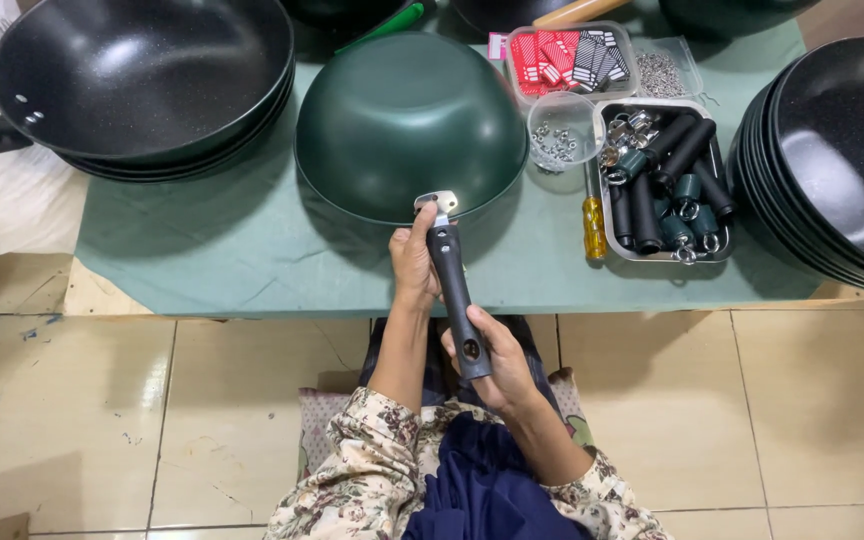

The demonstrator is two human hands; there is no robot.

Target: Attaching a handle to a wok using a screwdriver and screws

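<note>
While both hands [452, 310] grip a pan handle [455, 295], the tray [720, 252] holds handles.

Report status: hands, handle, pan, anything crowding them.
Left hand steadies black handle near its metal bracket; right hand grips its far end. Bracket against upturned green pan. Yellow screwdriver lies close, untouched.

Bright, even overhead light. Soft glare on the green pan [407, 120] at upper centre and the floor tiles [202, 420] lower left. Short shadows under the desk [232, 250] edge. Sharp throughout, slight bending toward frame edges.
</note>
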